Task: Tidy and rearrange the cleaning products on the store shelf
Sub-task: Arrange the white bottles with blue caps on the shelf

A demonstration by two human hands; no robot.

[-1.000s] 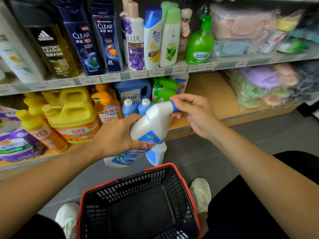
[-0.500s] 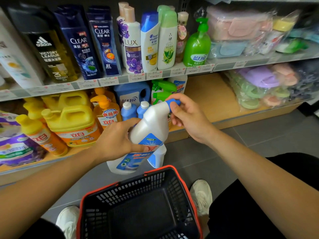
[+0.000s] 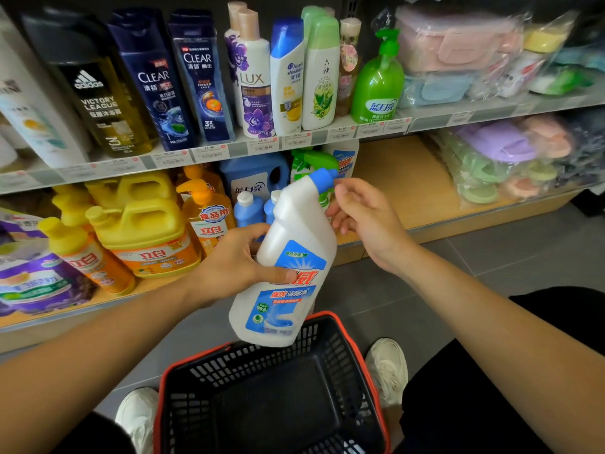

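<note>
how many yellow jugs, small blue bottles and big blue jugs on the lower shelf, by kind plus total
yellow jugs: 2
small blue bottles: 2
big blue jug: 1
total: 5

Two shelves here. The top shelf (image 3: 435, 121) runs above both hands and has an adidas bottle (image 3: 98, 103), two Clear bottles (image 3: 154, 83), a Lux (image 3: 255, 86), a Head & Shoulders (image 3: 288, 80), a green-capped bottle (image 3: 320, 73) and a green pump bottle (image 3: 378, 83). They all stand upright in a row, with bagged boxes (image 3: 451, 50) up past the right hand (image 3: 363, 221).

The lower shelf (image 3: 393, 172) is wood. Out beyond the left hand (image 3: 235, 263) there are yellow jugs (image 3: 144, 231) and a purple pack (image 3: 32, 276). An orange pump bottle (image 3: 209, 217), a blue jug (image 3: 255, 178) and small blue bottles (image 3: 245, 208) sit just behind that hand. Bagged slippers (image 3: 504, 152) lie off past the right one.

Down on the grey tile floor (image 3: 491, 250), a black basket (image 3: 271, 407) sits under both hands, between white shoes (image 3: 388, 368).
</note>
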